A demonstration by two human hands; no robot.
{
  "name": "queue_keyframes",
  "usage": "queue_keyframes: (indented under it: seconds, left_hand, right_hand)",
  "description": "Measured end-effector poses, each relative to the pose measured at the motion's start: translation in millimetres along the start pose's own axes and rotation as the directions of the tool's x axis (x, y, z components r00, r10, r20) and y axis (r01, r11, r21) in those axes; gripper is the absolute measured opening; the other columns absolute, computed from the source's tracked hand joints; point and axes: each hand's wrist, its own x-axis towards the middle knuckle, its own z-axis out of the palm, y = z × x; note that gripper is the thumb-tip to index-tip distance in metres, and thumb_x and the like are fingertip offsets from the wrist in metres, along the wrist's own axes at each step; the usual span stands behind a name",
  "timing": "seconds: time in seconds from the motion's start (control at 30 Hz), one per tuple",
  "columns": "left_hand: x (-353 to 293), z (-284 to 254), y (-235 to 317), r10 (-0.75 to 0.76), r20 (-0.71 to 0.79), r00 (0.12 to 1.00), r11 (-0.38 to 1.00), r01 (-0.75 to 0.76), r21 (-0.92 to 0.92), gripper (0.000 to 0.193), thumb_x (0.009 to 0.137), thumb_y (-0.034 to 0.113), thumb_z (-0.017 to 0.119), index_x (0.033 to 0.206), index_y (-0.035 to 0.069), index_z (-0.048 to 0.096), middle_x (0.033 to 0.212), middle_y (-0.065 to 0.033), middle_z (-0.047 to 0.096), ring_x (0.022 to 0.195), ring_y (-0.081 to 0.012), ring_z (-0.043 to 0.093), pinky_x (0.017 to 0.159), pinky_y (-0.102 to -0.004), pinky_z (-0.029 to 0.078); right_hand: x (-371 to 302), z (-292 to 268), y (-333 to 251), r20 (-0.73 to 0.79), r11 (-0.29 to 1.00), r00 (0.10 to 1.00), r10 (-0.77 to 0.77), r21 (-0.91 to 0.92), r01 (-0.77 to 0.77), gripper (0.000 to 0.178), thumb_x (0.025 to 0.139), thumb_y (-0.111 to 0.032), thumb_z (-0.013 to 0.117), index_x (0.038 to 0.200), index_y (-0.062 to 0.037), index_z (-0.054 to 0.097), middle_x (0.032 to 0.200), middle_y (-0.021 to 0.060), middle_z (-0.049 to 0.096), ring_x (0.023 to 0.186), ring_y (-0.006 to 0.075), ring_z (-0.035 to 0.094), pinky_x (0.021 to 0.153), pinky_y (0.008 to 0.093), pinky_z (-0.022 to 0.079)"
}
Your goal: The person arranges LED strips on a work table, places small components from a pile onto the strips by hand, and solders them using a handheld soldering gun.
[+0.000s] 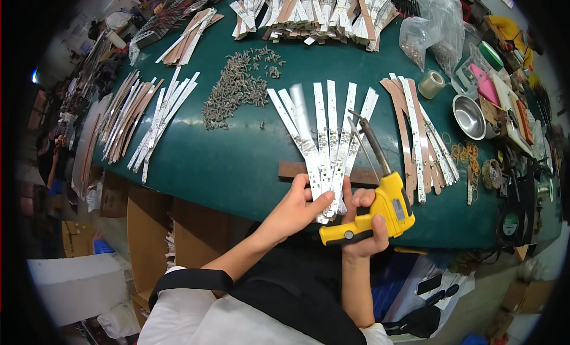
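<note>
My left hand [295, 204] is closed on the lower ends of several white circuit board strips [321, 122], thumb on top, the strips fanned out away from me. Small parts show along their faces. In my right hand [367, 238] is a yellow and black soldering gun [389, 204], its metal tip and a thin feed tube pointing away over the right side of the fan. Some right fingers lie close to the strips' near ends; whether they touch is unclear. A brown bar [291, 170] lies on the table behind the strips.
A heap of small grey components [237, 87] lies on the green table [196, 161]. Bundles of strips stand left [163, 122], right [418, 137] and in a far stack [323, 16]. Toward the right are a tape roll [431, 84], metal bowl [469, 117] and rubber bands [469, 155].
</note>
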Motion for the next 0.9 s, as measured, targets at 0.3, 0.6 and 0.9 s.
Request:
queue_keyframes:
  seconds: [0.3,0.6,0.9]
  left_hand:
    - [8,21,-14,0.224,-0.089,0.971,0.956,-0.237,-0.176,0.039,0.094,0.005,0.054,0.123,0.005,0.027,0.117,-0.0143,0.052,0.101,-0.0184,0.059,0.079,-0.0342,0.055]
    - [-20,-19,34,0.239,-0.065,0.969,0.942,-0.248,-0.227,0.033,0.095,0.006,0.049,0.118,0.009,0.025,0.104,-0.0160,0.055,0.074,-0.0131,0.056,0.055,-0.0266,0.048]
    - [-72,-186,108,0.561,-0.501,0.658,0.689,-0.036,0.724,0.037,0.095,0.009,0.049,0.123,0.004,0.026,0.095,-0.0193,0.058,0.073,-0.0231,0.062,0.058,-0.0340,0.049]
  right_hand:
    - [-9,8,-7,-0.016,0.996,0.999,-0.050,0.067,0.051,0.074,0.079,-0.024,0.056,0.143,-0.0021,0.024,0.089,0.0052,0.048,0.086,0.0179,0.050,0.112,0.0641,0.016]
    - [8,16,-60,-0.101,0.921,0.927,-0.362,0.113,0.372,0.031,0.071,-0.015,0.062,0.084,-0.0020,0.037,0.077,0.0049,0.037,0.074,0.0173,0.043,0.118,0.0562,0.006]
    - [11,-50,-81,-0.045,0.931,0.934,-0.353,0.077,0.356,0.035,0.084,-0.009,0.054,0.113,0.0047,0.040,0.095,0.0097,0.042,0.094,0.0198,0.046,0.112,0.0433,0.030]
